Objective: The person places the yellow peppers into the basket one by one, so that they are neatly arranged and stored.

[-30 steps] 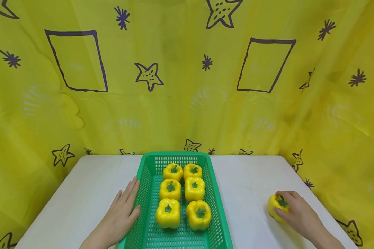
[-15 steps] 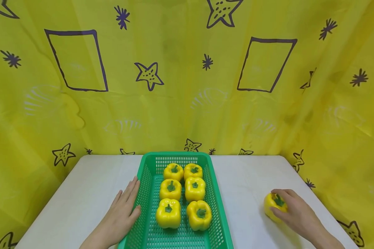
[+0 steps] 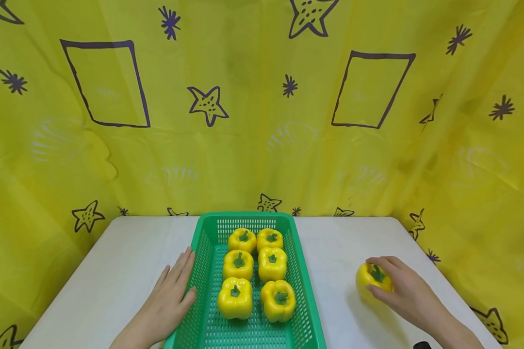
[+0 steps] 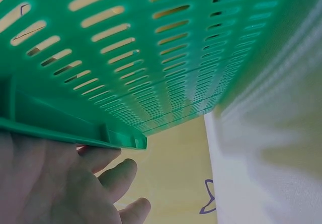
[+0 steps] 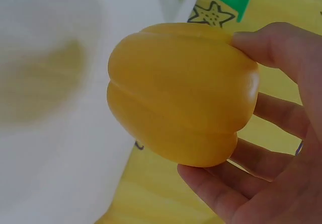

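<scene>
Between thumb and fingers, my right hand [image 3: 403, 291] grips a yellow bell pepper [image 3: 368, 280] with a green stem, to the right of the basket. The right wrist view shows this yellow bell pepper [image 5: 181, 95] held off the white surface, its shadow lying apart from it. My left hand [image 3: 166, 300] rests with straight fingers along the left rim of the green basket [image 3: 310, 300]. From below, the left wrist view shows that hand [image 4: 65, 183] touching the basket's rim. Inside the basket, several yellow bell peppers [image 3: 235, 298] stand in two columns, stems up.
A white table [image 3: 336, 252] bears the basket. Yellow curtains [image 3: 253, 160] printed with stars and shells surround the table at the back and both sides. A small dark object [image 3: 421, 345] shows at the bottom edge, under the right forearm.
My right hand has carried its bell pepper left, toward the basket, and raised it somewhat. The left hand and the peppers in the basket have stayed where they were.
</scene>
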### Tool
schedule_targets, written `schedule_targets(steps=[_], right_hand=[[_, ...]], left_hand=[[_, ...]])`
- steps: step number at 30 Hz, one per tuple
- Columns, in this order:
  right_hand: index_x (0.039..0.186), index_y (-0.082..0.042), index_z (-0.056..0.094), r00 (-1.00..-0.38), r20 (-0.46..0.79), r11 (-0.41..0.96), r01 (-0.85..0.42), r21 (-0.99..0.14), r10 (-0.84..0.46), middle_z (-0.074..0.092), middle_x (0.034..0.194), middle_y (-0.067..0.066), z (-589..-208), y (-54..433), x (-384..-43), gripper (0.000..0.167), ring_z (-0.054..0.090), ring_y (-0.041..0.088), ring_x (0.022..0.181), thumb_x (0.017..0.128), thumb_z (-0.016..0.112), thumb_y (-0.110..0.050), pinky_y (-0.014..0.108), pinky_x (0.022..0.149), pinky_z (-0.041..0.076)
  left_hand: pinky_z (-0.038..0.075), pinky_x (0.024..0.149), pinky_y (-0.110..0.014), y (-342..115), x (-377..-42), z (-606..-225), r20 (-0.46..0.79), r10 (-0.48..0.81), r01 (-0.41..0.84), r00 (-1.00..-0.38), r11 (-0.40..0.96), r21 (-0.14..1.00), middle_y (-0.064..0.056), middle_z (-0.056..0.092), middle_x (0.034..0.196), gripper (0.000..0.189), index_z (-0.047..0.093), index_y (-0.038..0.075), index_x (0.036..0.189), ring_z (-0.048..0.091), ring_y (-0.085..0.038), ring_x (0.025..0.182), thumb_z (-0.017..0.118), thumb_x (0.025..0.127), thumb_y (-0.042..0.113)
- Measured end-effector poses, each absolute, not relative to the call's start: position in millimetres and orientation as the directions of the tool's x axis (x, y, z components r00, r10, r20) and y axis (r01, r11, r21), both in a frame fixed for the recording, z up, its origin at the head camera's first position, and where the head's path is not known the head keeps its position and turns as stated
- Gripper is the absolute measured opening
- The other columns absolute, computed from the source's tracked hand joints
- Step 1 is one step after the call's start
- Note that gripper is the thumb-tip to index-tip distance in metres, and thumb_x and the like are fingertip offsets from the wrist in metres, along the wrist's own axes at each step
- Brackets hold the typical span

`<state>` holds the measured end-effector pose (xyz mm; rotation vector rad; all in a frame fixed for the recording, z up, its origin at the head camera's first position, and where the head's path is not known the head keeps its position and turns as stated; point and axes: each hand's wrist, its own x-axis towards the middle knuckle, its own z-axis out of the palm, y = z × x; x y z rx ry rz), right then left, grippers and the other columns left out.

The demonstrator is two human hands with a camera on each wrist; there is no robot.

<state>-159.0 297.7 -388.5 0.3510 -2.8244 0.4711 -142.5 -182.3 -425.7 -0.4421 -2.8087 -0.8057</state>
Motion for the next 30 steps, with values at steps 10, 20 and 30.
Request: schedule_targets(steps=[10,20,30], right_hand=[[0.117,-0.017,0.066,-0.863,0.415,0.891,-0.4,-0.214,-0.287,0.064,0.111,-0.004,-375.3,281.0,-155.0,0.05,0.062,0.014,0.092,0.071,0.086,-0.017,0.026,0.072,0.055],[0.121,-0.021,0.065,-0.839,0.427,0.856,-0.463,-0.23,-0.339,0.064,0.115,-0.008,-357.1,257.2,-155.5,0.052,0.062,0.013,0.095,0.073,0.086,-0.018,0.028,0.076,0.057],[0.121,-0.022,0.064,-0.795,0.453,0.809,-0.541,-0.228,-0.404,0.062,0.117,-0.012,-346.1,237.0,-151.4,0.053,0.06,0.005,0.095,0.073,0.086,-0.018,0.025,0.078,0.056]], left_hand=[[0.018,0.117,-0.062,-181.5,-142.3,-424.8,0.256,0.228,0.327,-0.939,0.825,0.462,-0.011,0.02,0.166,0.067,0.025,0.005,0.157,0.025,-0.035,0.151,0.051,0.098,0.022],[0.015,0.117,-0.064,-180.3,-143.4,-421.7,0.218,0.22,0.298,-0.951,0.842,0.449,-0.01,0.021,0.166,0.067,0.024,0.007,0.158,0.022,-0.035,0.152,0.051,0.099,0.026],[0.009,0.122,-0.056,-180.4,-142.9,-420.2,0.211,0.211,0.285,-0.955,0.855,0.433,-0.009,0.02,0.166,0.066,0.024,0.007,0.158,0.017,-0.034,0.153,0.048,0.101,0.029]])
